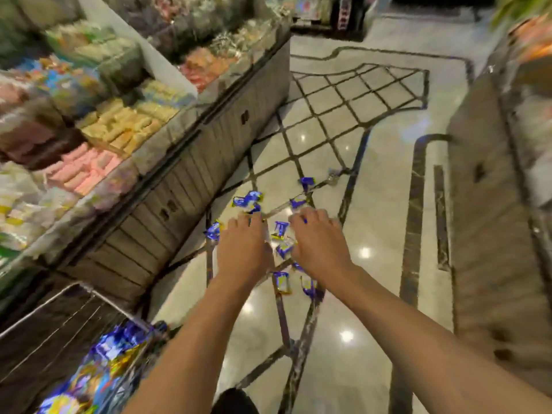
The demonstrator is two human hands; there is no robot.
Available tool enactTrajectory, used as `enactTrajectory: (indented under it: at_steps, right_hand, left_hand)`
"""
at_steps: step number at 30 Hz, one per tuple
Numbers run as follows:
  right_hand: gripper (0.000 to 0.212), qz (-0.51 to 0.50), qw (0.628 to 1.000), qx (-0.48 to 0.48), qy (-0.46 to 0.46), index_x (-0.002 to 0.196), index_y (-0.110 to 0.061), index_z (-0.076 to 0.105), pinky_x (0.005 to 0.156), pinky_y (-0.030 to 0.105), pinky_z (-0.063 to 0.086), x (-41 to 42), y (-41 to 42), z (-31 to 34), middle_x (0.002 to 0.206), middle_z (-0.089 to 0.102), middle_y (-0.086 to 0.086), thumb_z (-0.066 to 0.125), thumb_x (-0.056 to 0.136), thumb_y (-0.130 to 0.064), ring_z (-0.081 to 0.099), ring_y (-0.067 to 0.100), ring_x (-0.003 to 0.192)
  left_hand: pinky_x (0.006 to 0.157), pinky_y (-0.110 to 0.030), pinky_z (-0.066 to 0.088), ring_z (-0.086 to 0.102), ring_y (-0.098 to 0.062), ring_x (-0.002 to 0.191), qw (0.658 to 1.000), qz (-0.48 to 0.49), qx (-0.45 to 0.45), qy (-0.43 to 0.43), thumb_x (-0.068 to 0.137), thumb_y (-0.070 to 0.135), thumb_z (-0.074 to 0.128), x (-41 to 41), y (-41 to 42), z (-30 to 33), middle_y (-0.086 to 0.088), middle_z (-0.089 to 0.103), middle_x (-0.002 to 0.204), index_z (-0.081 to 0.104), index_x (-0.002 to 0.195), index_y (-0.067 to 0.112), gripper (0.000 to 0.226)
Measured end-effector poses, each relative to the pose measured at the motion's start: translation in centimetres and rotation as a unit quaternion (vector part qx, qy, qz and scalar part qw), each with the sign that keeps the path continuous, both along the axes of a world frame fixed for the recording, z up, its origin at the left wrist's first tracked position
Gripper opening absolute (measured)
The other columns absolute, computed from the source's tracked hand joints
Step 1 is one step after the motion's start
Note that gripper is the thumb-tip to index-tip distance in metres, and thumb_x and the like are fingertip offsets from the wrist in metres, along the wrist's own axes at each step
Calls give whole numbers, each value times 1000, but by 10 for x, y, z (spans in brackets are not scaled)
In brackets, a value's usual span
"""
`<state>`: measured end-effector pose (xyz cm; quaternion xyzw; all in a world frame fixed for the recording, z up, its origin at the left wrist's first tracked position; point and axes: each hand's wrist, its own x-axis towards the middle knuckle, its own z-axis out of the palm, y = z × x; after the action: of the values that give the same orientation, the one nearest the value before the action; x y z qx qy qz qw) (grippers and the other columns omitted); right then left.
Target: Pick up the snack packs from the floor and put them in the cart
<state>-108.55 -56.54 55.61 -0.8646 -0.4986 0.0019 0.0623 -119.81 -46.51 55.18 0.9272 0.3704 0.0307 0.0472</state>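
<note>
Two hands over scattered snack packs (280,230) on floor (379,222).
Left hand (243,246) and right hand (318,245) reach down to gather; grip unclear through blur. Cart (89,291) sits beside for short drops.

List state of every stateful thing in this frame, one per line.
left hand: reaching down over the packs, grip unclear through blur
right hand: reaching down, something blue at its fingertips, grip unclear
snack packs on the floor: scattered, blue wrappers, not yet collected
cart: partly loaded with blue and yellow packs
display counter: cabinet doors closed, bins on top filled with sweets
</note>
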Motion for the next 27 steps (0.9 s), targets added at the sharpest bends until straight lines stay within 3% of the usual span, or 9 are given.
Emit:
enactTrajectory:
  at_steps: [4, 10, 14, 19, 27]
  right_hand:
    - [53, -78, 997, 2, 11, 134, -22, 47, 93, 41, 38, 76, -46, -2, 133, 46, 6, 62, 84, -27, 43, 29, 121]
    - [51, -153, 987, -3, 48, 133, -23, 44, 87, 41, 42, 181, -67, -21, 136, 37, 5, 63, 86, -25, 38, 28, 123]
    - [60, -160, 985, -40, 52, 139, -22, 38, 91, 42, 41, 261, -49, -32, 137, 37, 6, 64, 85, -29, 38, 28, 123]
    - [57, -171, 983, -55, 45, 138, -21, 39, 91, 42, 41, 367, -11, -29, 134, 41, 5, 61, 86, -27, 40, 28, 121]
    - [58, -145, 986, -70, 47, 138, -21, 37, 91, 42, 40, 517, 43, -20, 133, 41, 7, 62, 86, -24, 41, 29, 119]
  left_hand:
    - [96, -42, 41, 46, -33, 122, 998, -53, -18, -3, 86, 27, 63, 84, -24, -2, -11, 50, 134, 41, 140, 14, 59]
    - [88, -40, 44, 46, -33, 119, 992, -115, -46, 17, 88, 32, 63, 197, -35, -20, -12, 49, 130, 39, 137, 12, 59]
    - [84, -39, 45, 48, -32, 113, 991, -121, -52, 21, 88, 23, 59, 278, -12, -39, -11, 50, 127, 40, 134, 13, 50]
    - [81, -36, 41, 49, -31, 113, 989, -133, -60, 35, 86, 24, 59, 380, 32, -36, -10, 50, 125, 42, 132, 14, 50]
    - [87, -39, 44, 48, -30, 114, 988, -127, -75, 41, 88, 25, 57, 526, 86, -21, -7, 49, 126, 39, 135, 16, 51]
